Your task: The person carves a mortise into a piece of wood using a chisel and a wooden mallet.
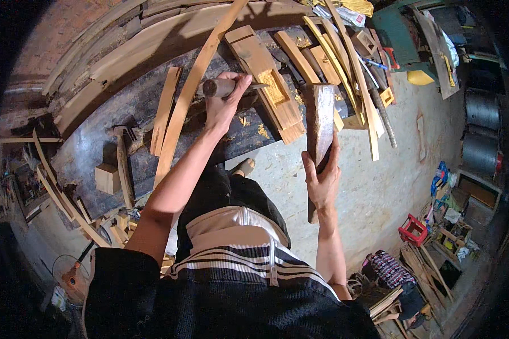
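Observation:
My left hand [225, 110] is closed round a chisel [216, 88] with a thick wooden handle. The chisel lies nearly level, its thin blade pointing right toward a recess in a wooden workpiece [249, 53]. Pale shavings [273, 90] fill that long recess. My right hand [324, 183] grips a thick, worn wooden mallet [320, 118], held upright to the right of the workpiece; its narrow lower end shows below the hand. The mallet is apart from the chisel. The workpiece rests on a dark bench [240, 138], with more shavings scattered around it.
A long wooden strip [195, 76] crosses the bench left of the workpiece. Several boards and sticks [300, 59] lie to its right. Farther left stand a wooden block [107, 178] and a hammer [123, 164]. A red plastic stool [413, 230] and scrap wood sit on the right.

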`<state>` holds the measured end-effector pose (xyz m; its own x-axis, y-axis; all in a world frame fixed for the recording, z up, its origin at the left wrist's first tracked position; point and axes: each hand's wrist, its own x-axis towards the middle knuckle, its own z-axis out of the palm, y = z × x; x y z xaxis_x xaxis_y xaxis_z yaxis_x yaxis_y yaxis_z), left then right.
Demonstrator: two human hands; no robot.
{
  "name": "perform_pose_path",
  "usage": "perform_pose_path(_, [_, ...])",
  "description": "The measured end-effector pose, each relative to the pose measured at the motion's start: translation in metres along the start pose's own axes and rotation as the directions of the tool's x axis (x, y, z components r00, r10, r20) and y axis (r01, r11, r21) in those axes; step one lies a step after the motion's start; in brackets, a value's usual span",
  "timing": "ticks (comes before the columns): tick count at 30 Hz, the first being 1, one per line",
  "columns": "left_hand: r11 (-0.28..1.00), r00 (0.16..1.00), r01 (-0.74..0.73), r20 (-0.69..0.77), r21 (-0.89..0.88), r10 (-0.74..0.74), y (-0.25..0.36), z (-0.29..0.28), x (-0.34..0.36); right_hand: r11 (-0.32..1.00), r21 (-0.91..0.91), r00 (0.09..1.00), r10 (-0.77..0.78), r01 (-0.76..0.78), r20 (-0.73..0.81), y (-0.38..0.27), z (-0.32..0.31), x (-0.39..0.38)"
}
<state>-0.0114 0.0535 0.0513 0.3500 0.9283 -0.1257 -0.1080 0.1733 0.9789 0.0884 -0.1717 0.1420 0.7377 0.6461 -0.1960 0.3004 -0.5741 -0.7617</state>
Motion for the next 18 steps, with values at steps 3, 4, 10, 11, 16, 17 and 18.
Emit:
perform_pose_path(3, [0.962, 0.986, -0.154, 0.1, 0.227, 0.134, -0.003, -0.002, 0.013, 0.975, -0.122, 0.981, -0.192, 0.187, -0.03, 0.01, 0.004, 0.004])
perform_pose_path(4, [0.962, 0.986, -0.153, 0.099, 0.226, 0.134, -0.003, 0.0, 0.013, 0.975, -0.123, 0.981, -0.192, 0.187, -0.029, 0.01, 0.004, 0.006])
perform_pose_path(10, [0.956, 0.982, -0.186, 0.074, 0.225, 0.174, -0.007, 0.015, 0.016, 0.999, 0.023, 0.997, -0.046, 0.045, 0.057, -0.019, 0.0, 0.019])
perform_pose_path(11, [0.919, 0.961, -0.275, 0.111, 0.282, 0.253, -0.004, 0.017, 0.016, 0.986, 0.105, 0.991, -0.135, 0.133, 0.011, -0.028, -0.001, 0.022])
perform_pose_path(16, [0.96, 0.947, -0.28, 0.171, 0.022, 0.272, 0.012, 0.043, 0.001, 0.891, 0.055, 0.891, -0.444, 0.45, -0.097, -0.057, -0.002, 0.033])
perform_pose_path(17, [0.928, 0.931, -0.342, 0.187, 0.151, 0.313, 0.01, 0.046, -0.001, 0.945, 0.008, 0.945, -0.327, 0.326, 0.032, -0.061, 0.0, 0.037])
perform_pose_path(18, [0.749, 0.85, -0.527, 0.241, 0.402, 0.469, 0.001, 0.045, 0.001, 0.977, -0.058, 0.969, -0.193, 0.204, 0.155, -0.069, 0.004, 0.042])
